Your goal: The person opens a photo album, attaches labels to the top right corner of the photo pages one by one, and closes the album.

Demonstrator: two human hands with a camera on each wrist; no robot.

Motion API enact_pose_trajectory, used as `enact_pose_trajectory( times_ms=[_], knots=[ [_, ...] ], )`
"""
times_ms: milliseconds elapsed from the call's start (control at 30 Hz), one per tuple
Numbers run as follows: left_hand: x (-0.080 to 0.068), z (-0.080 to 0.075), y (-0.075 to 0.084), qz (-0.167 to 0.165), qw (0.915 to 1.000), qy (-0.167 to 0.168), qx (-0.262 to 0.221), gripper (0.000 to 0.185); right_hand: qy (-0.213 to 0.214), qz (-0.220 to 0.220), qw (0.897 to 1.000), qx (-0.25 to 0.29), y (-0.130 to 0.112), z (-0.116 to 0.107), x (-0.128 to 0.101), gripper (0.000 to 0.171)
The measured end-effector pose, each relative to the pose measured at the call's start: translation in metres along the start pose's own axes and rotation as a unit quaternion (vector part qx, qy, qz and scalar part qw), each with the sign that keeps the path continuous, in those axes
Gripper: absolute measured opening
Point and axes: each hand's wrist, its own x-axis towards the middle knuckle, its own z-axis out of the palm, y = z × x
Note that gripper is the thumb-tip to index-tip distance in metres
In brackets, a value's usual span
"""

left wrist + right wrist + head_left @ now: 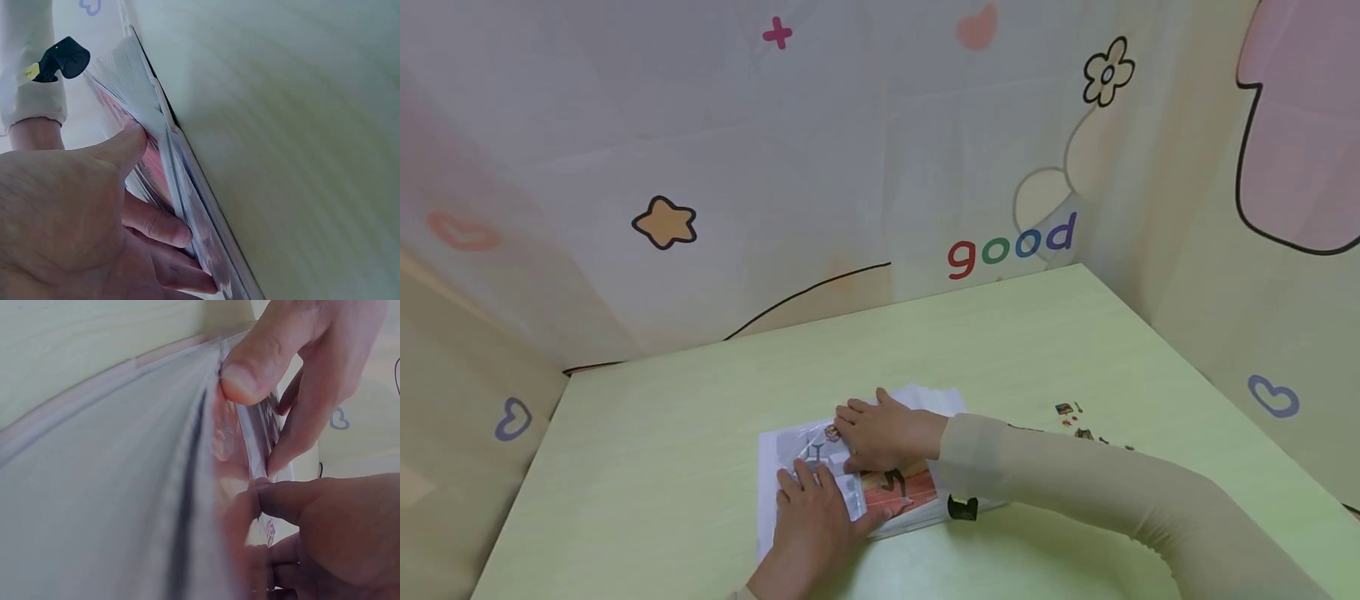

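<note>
An open book [917, 492] with white and red-orange pages lies on the light green table [700, 417], near its front. A thin clear plastic sheet [827, 458] sits over the left page. My left hand [816, 508] rests flat on that page, fingers straight, and its thumb [125, 147] presses the page edges. My right hand [880, 433] reaches in from the right. In the right wrist view its thumb [250, 369] and fingers [294, 425] pinch the edge of the clear sheet [250, 431]. The two hands touch each other.
Several small sticker scraps [1075, 421] lie on the table right of the book. A small black clip [962, 507] sits under the right sleeve. Decorated panels [850, 167] wall in the table at the back, left and right.
</note>
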Motion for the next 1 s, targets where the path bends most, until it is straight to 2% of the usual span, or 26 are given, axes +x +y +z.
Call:
enact_pose_trajectory(
  times_ms=[200, 433, 667, 833, 1000],
  knots=[
    [0.000, -0.003, -0.001, -0.009, 0.9999, -0.008, -0.004, 0.111, 0.009, -0.009, 1.000, 0.019, 0.004, -0.001, 0.002, 0.073],
    [0.002, -0.004, -0.004, -0.019, 0.9993, 0.003, -0.033, 0.111, 0.040, -0.031, 0.995, 0.092, 0.018, 0.001, 0.003, 0.064],
    [-0.002, -0.003, -0.002, -0.029, 0.9979, 0.015, -0.056, 0.111, 0.060, -0.010, 0.989, 0.132, 0.033, 0.003, -0.002, 0.062],
    [-0.006, -0.008, 0.000, -0.008, 0.9983, 0.017, -0.056, 0.096, 0.090, -0.018, 0.985, 0.145, 0.048, 0.001, -0.010, 0.060],
    [-0.008, -0.014, 0.003, 0.026, 0.9959, 0.032, -0.081, 0.077, 0.125, -0.040, 0.976, 0.175, 0.063, 0.002, -0.022, 0.057]
  ],
)
